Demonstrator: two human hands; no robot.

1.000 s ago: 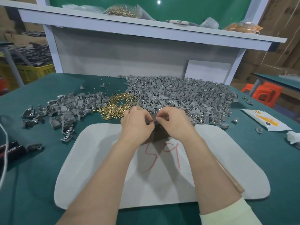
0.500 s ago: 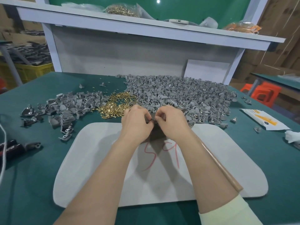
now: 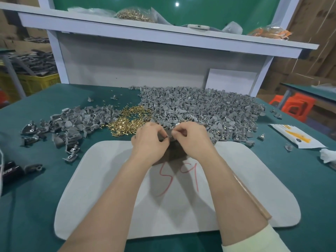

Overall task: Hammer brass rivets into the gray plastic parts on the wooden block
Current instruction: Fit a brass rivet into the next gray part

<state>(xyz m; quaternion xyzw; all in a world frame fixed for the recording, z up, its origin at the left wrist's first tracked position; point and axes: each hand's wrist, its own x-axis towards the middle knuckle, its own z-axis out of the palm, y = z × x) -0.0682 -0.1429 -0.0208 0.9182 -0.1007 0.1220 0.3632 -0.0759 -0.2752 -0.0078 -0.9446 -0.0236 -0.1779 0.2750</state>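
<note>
My left hand [image 3: 148, 142] and my right hand [image 3: 192, 140] meet fingertip to fingertip over a dark wooden block [image 3: 175, 153], mostly hidden under them. Together they pinch a small gray plastic part [image 3: 169, 134] between thumbs and forefingers. Whether a rivet is in it, I cannot see. A heap of brass rivets [image 3: 129, 120] lies just beyond my left hand. A large pile of gray plastic parts [image 3: 203, 108] spreads behind my right hand. A wooden hammer handle [image 3: 254, 200] runs under my right forearm.
A white pad [image 3: 101, 188] with red marks covers the green table [image 3: 36, 206] under my arms. More gray parts [image 3: 69, 122] lie at the left. A white packet [image 3: 294, 137] and crumpled tissue [image 3: 327, 155] sit at the right. A shelf [image 3: 163, 39] hangs over the back.
Both hands stay together over the block with only slight finger movement on the small part. The view has shifted a little.
</note>
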